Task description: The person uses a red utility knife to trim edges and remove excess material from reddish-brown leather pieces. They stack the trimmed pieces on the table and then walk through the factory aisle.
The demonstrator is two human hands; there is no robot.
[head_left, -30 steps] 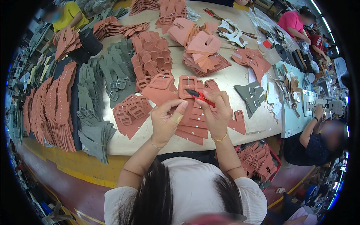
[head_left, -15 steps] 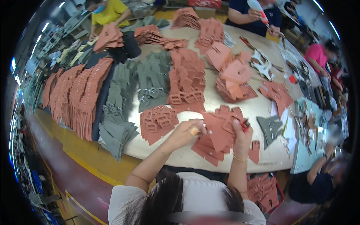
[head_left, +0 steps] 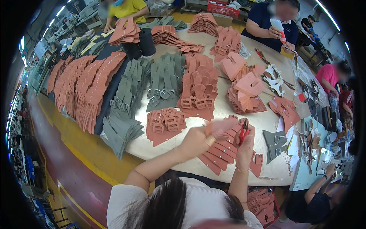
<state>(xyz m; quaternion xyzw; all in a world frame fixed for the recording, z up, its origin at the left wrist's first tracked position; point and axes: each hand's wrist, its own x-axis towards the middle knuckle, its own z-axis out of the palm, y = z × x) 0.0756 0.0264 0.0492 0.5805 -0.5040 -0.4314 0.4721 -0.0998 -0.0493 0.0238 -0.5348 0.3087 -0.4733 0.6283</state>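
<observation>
Gripping red-handled thread snips (head_left: 243,136), the right hand (head_left: 246,147) is held above the near side of the pale worktable (head_left: 236,176), the dark blades pointing away from the wearer. The left hand (head_left: 213,131) is blurred over the fanned salmon panels (head_left: 218,155), and whether its fingers hold anything cannot be told. Those panels lie overlapped on the tabletop between and below the two hands, small pale marks showing along their edges. Just right of the right hand lies a salmon buckle tab (head_left: 259,159), and beyond it are green buckled pieces (head_left: 272,142). Left of the left hand, salmon buckles (head_left: 166,121) are heaped on more salmon panels, with stacked salmon straps (head_left: 199,82) behind them and green straps (head_left: 164,74) alongside. Across the table, a co-worker in a dark shirt holds a white-and-red bottle (head_left: 278,27).
</observation>
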